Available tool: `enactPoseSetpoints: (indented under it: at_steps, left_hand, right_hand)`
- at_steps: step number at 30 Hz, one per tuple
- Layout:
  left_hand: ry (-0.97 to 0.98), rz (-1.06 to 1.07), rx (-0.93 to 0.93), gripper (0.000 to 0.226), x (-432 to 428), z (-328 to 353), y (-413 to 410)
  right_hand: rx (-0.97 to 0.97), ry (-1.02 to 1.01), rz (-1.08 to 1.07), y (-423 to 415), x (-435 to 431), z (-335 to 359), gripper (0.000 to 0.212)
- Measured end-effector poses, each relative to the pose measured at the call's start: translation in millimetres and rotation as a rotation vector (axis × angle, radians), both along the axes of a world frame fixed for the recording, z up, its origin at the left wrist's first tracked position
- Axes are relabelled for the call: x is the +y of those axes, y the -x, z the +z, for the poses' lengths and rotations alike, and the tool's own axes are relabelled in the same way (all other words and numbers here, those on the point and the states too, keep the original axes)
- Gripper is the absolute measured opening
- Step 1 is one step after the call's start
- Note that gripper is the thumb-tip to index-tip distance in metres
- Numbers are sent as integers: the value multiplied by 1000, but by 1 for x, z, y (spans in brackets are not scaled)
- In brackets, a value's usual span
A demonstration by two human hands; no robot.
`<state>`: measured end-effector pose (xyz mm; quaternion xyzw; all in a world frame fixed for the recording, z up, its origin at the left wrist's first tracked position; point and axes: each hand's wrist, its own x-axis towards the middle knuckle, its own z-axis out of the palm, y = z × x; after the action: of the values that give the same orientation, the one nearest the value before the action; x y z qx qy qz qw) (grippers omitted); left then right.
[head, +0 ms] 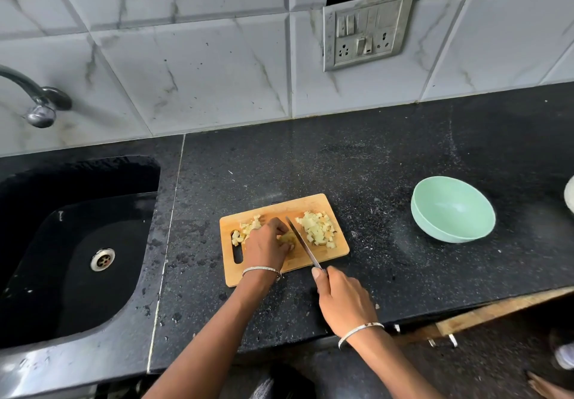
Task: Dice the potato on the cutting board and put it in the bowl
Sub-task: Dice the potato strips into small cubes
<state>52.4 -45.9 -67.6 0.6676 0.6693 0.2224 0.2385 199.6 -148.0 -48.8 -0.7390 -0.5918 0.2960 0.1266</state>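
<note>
A small wooden cutting board point(310, 204) lies on the black counter. One heap of diced potato point(318, 229) sits on its right part, and a smaller heap point(247, 229) on its left. My left hand point(267, 245) curls over an uncut potato piece point(287, 238) in the board's middle and holds it down. My right hand point(343, 299) grips the handle of a knife point(302, 243), whose blade lies across the board just right of that piece. A mint-green bowl point(453, 209) stands empty on the counter to the right of the board.
A black sink point(77, 243) with a metal drain is sunk into the counter at the left, under a tap point(37, 100). A switch and socket plate point(366, 29) hangs on the tiled wall. A pale object point(570, 196) shows at the right edge.
</note>
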Motion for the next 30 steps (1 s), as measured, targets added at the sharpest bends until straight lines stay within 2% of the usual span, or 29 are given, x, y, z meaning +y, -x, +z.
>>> enactPoseSetpoints:
  at_steps: [9,20,30]
  left_hand:
    - [16,22,-2,24,0,-1,0]
    - [50,47,-50,25,2,-4,1]
    - [43,61,-37,24,-2,-2,-2]
  right_hand:
    - [-90,-16,26,11,-6,3,37]
    - [-116,83,10,29,21,0,36]
    - [-131,99,-2,30,12,-7,44]
